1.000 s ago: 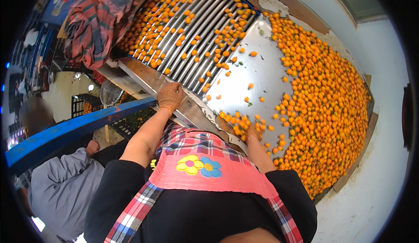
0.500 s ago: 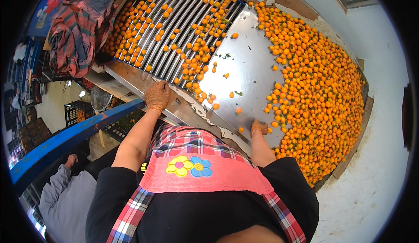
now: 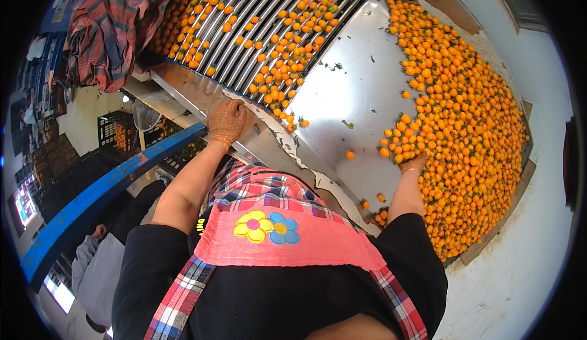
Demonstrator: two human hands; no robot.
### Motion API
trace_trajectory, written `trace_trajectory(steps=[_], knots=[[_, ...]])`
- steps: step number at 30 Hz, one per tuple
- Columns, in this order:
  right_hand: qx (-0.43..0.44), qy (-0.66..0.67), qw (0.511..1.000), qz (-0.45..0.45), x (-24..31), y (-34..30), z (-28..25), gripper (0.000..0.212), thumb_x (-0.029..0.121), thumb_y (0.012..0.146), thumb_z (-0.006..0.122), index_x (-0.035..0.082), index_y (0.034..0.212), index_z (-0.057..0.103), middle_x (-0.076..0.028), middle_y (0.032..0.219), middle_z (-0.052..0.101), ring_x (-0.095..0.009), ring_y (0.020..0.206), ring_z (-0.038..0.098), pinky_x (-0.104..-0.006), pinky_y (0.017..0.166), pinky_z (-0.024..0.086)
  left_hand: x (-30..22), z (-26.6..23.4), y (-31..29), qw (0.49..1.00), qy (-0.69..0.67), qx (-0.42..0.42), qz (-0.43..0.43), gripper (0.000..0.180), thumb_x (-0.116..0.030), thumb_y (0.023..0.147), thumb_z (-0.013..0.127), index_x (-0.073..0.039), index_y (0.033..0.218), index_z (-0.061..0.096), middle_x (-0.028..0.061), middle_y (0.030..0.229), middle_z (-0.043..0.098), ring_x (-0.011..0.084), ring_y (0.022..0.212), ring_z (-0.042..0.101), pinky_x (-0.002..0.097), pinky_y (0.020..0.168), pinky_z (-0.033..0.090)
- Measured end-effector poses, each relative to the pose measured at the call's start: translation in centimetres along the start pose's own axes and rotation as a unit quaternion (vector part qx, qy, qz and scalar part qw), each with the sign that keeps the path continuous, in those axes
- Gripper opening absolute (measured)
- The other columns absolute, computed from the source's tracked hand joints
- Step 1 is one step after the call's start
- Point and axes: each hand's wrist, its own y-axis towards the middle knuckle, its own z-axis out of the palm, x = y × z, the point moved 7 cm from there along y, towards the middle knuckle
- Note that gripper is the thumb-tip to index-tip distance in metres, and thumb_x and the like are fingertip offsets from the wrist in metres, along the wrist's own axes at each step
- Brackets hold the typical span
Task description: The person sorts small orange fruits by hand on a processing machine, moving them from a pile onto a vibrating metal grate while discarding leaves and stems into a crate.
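A heap of small orange cherry tomatoes [image 3: 465,138] with green stem tops covers the right side of a metal tray [image 3: 330,98]. My right hand [image 3: 414,164], in a brown mesh glove, presses into the heap's left edge; its fingers are mostly hidden among the fruit. My left hand [image 3: 226,122], gloved alike, rests with curled fingers on the near side frame [image 3: 263,135], beside the roller conveyor [image 3: 244,71]. Scattered tomatoes sit on the rollers, and a loose tomato [image 3: 350,155] lies on the tray.
A blue bar [image 3: 110,193] runs along my left side. A checked cloth [image 3: 107,40] hangs at the far left. Crates [image 3: 119,129] and a round sieve [image 3: 145,115] are below it. A person in grey [image 3: 104,273] is at lower left. A white wall [image 3: 526,83] stands right.
My right hand has moved right and farther away, from the bare tray into the heap. Tomatoes near the tray's left edge have shifted toward the rollers. The view has shifted slightly.
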Motion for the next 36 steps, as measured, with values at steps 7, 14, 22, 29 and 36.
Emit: trace_trajectory(steps=[7,14,22,29,36], knots=[[0.040,-0.044,0.995,-0.083,4.5,4.0,10.0,0.071,0.038,0.087,0.063,0.014,0.144,0.029,-0.009,0.148,0.034,-0.032,0.131,0.036,-0.0544,0.102,0.032,-0.1,-0.4,-0.1,0.999,0.017,0.027,-0.022,0.020,-0.025,0.084,0.057,-0.012,0.093,0.070,0.0102,0.092,0.068,0.0315,0.083,0.064,0.0413,0.075,0.050],[0.127,-0.266,0.925,-0.241,6.5,6.5,21.2,0.079,0.036,0.084,0.067,0.008,0.145,0.026,-0.015,0.145,0.037,-0.030,0.128,0.041,-0.0407,0.103,0.037,-0.2,-0.1,0.1,0.999,-0.004,0.023,-0.027,0.017,-0.023,0.084,0.058,-0.013,0.093,0.070,0.0097,0.092,0.068,0.0309,0.082,0.064,0.0412,0.074,0.050],[0.327,-0.634,0.653,-0.256,-0.1,-3.8,26.2,0.064,0.046,0.089,0.053,0.015,0.144,0.037,-0.018,0.136,0.049,-0.031,0.124,0.048,-0.0394,0.100,0.040,0.0,0.0,-0.3,0.998,0.020,0.033,-0.039,0.017,-0.023,0.085,0.058,-0.013,0.092,0.069,0.0102,0.091,0.067,0.0306,0.084,0.064,0.0416,0.075,0.050],[-0.134,-0.705,0.553,-0.423,-0.3,-1.1,8.6,0.048,0.045,0.088,0.055,0.018,0.128,0.052,-0.015,0.129,0.049,-0.039,0.110,0.052,-0.0489,0.096,0.041,-0.8,-0.5,-0.3,0.999,0.006,0.031,-0.040,0.017,-0.023,0.084,0.059,-0.011,0.092,0.069,0.0093,0.094,0.068,0.0296,0.083,0.064,0.0386,0.075,0.050],[0.161,-0.482,0.765,-0.395,-11.0,-4.9,10.3,0.042,0.027,0.088,0.059,0.014,0.127,0.050,-0.012,0.135,0.043,-0.036,0.113,0.051,-0.0479,0.095,0.042,-0.6,-0.2,-0.1,0.999,0.030,0.011,0.000,0.017,-0.024,0.083,0.061,-0.013,0.093,0.069,0.0098,0.088,0.066,0.0293,0.078,0.063,0.0400,0.070,0.050]])
